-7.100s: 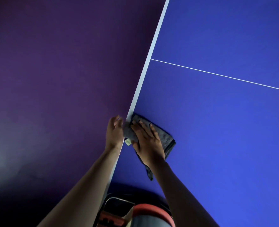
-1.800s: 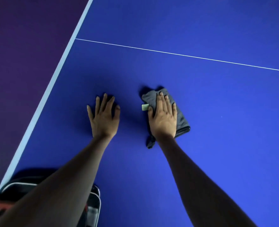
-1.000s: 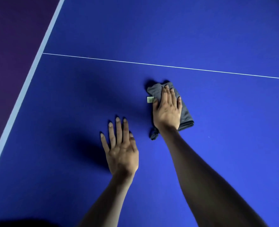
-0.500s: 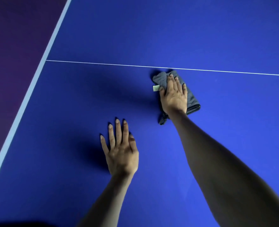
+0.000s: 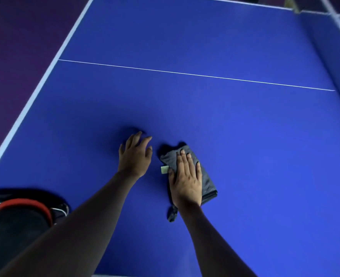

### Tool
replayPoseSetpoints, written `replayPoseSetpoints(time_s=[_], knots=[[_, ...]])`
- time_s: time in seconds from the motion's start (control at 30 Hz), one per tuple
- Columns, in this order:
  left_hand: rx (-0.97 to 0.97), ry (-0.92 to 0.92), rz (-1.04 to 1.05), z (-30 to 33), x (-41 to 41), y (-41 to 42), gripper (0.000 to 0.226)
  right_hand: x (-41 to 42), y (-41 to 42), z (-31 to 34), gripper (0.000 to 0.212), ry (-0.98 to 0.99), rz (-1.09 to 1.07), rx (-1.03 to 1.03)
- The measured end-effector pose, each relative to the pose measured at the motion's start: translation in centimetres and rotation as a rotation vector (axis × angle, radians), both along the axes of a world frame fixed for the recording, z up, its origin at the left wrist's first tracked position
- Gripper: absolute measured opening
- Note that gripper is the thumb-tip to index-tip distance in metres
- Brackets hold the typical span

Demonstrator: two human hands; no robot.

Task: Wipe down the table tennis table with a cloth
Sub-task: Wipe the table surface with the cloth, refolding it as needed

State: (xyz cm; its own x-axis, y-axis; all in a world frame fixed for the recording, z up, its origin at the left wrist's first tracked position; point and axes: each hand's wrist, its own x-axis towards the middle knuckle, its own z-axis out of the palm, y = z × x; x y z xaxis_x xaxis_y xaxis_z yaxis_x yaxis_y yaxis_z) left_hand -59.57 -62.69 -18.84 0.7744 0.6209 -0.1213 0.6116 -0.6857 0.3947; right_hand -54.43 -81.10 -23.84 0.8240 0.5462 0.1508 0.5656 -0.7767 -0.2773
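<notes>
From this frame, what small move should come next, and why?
Probably slide the right hand, which presses flat on the folded grey cloth, forward toward the white centre line. The blue table between cloth and line lies open, and the left hand rests beside the cloth, out of that path.

The right hand (image 5: pixel 186 181) hides much of the folded cloth (image 5: pixel 207 179).

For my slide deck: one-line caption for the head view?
Right hand presses a folded grey cloth flat on the blue table; left hand rests beside it.
</notes>
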Motion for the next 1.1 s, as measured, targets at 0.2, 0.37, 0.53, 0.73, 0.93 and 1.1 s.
replayPoseSetpoints(time_s=[0.2,0.37,0.53,0.73,0.93,1.1], knots=[[-0.01,0.07,-0.013,-0.5,5.1,0.1,0.047,4.5,1.7,-0.2,0.062,0.047,-0.021,-0.035],[-0.079,0.119,0.069,-1.1,11.7,2.4,0.048,14.6,6.6,-0.2,0.062,0.051,-0.06,-0.025],[0.06,0.154,0.194,-2.1,15.1,0.3,0.049,24.0,12.3,0.0,0.062,0.028,-0.072,-0.022],[0.21,0.14,0.216,-3.7,15.5,0.3,0.052,35.2,18.1,0.3,0.065,0.053,-0.069,-0.005],[0.242,0.104,0.199,-4.1,15.7,1.0,0.049,37.2,18.5,0.2,0.065,0.062,0.001,-0.044],[0.175,0.183,0.17,-3.2,15.5,1.4,0.048,29.8,12.3,-0.4,0.067,0.038,0.087,0.01]])
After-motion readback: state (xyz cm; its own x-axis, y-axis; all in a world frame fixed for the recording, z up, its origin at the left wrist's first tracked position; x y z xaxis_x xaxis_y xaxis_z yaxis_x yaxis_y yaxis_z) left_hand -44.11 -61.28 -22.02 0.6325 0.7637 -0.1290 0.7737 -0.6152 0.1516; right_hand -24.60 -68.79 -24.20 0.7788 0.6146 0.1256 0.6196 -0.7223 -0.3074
